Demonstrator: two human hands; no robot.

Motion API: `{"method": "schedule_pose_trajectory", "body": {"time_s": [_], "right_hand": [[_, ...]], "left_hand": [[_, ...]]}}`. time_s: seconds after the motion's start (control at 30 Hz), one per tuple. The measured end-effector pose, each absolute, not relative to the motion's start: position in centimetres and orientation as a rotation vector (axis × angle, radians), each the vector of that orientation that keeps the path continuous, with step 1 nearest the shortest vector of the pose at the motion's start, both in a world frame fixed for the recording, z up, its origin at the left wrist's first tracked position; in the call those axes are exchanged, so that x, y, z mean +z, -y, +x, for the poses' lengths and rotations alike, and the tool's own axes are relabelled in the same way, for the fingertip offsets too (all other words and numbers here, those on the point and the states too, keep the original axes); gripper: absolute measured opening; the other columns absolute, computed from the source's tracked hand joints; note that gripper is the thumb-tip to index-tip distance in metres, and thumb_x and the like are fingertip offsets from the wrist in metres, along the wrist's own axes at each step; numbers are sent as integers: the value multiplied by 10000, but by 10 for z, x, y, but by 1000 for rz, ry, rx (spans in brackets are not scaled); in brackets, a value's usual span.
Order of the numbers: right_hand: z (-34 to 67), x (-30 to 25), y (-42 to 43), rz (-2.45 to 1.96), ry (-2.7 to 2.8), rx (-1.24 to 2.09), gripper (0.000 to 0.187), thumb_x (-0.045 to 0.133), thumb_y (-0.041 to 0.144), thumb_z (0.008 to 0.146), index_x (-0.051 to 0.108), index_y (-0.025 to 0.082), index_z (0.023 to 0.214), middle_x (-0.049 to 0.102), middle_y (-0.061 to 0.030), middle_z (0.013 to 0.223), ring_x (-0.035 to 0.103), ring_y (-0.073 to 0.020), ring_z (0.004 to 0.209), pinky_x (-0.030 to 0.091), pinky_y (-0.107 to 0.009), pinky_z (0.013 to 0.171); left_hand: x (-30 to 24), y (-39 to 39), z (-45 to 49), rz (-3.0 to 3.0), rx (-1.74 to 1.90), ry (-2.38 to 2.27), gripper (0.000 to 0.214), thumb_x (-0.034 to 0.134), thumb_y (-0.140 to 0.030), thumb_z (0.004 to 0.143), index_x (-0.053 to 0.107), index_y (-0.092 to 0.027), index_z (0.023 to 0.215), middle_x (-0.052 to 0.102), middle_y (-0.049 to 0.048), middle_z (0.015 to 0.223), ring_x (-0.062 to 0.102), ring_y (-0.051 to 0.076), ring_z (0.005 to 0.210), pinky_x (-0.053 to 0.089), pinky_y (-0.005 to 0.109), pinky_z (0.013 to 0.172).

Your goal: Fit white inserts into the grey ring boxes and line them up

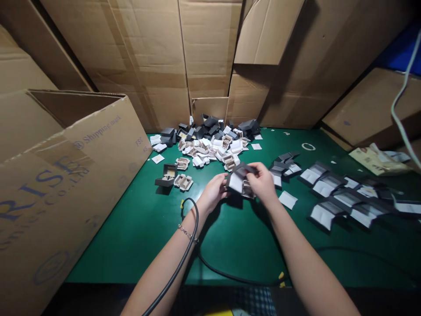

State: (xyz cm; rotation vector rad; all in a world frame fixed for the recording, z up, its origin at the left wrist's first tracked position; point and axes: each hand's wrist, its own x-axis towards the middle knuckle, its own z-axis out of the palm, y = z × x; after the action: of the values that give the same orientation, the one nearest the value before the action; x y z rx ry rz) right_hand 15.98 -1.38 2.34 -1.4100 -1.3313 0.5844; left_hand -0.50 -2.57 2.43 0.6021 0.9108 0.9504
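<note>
Over the green table [138,237], my left hand [214,191] and my right hand [263,181] both grip one small dark grey hinged box [239,177] with a white lining, held open between them. My left fingers curl round its left side, and my right fingers pinch its right edge and lid. A pile of small dark boxes and pale inserts [210,142] lies just beyond my hands. An open dark box [167,175] sits to the left of them, with pale inserts beside it.
Rows of open dark boxes with white linings [342,199] lie at the right. A large cardboard carton [66,175] stands at the left, and flat cardboard walls the back. A black cable [194,245] runs over my left wrist. A white ring [308,146] lies on the table.
</note>
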Motion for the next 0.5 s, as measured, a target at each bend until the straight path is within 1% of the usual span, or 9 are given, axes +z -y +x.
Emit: {"method": "schedule_pose_trajectory", "body": {"time_s": [0.07, 0.13, 0.27, 0.33, 0.4, 0.5], "right_hand": [[179, 22, 6, -1485, 1132, 486, 267, 542, 278, 657, 583, 175, 899, 620, -20, 727, 578, -161, 582, 502, -314, 598], [196, 20, 0, -1560, 966, 365, 302, 544, 290, 675, 562, 167, 951, 599, -23, 722, 575, -162, 561, 500, -316, 572], [206, 17, -3, -1665, 861, 305, 376, 467, 303, 760, 508, 139, 1095, 618, -94, 859, 616, -185, 601, 513, -328, 574], [202, 16, -1, -1734, 970, 299, 394, 429, 278, 789, 487, 122, 1146, 629, -120, 905, 640, -203, 664, 519, -337, 635], [196, 16, 2, -1828, 1145, 213, 390, 393, 217, 794, 498, 123, 1157, 641, -140, 957, 649, -236, 797, 506, -364, 742], [191, 17, 5, -1912, 1358, 37, 412, 347, 130, 777, 541, 140, 1141, 630, -160, 1092, 593, -272, 1016, 447, -399, 886]], "left_hand": [[22, 23, -8, 584, 950, -974, 189, 507, -285, 855, 590, -179, 989, 648, 54, 909, 598, 116, 720, 462, 220, 617], [20, 21, -10, 594, 972, -992, 193, 520, -293, 839, 588, -173, 974, 647, 70, 963, 608, 115, 741, 466, 217, 619], [21, 21, -10, 619, 974, -995, 183, 534, -291, 819, 594, -166, 938, 644, 68, 922, 604, 100, 694, 454, 203, 598], [21, 22, -9, 635, 968, -1005, 172, 533, -279, 817, 595, -163, 928, 643, 63, 902, 598, 91, 677, 449, 197, 594], [22, 22, -7, 656, 965, -1007, 167, 547, -273, 806, 595, -162, 920, 646, 62, 895, 593, 88, 669, 446, 194, 593], [20, 22, -6, 680, 956, -1015, 155, 548, -263, 806, 591, -162, 915, 643, 60, 888, 586, 85, 660, 443, 196, 596]]}}
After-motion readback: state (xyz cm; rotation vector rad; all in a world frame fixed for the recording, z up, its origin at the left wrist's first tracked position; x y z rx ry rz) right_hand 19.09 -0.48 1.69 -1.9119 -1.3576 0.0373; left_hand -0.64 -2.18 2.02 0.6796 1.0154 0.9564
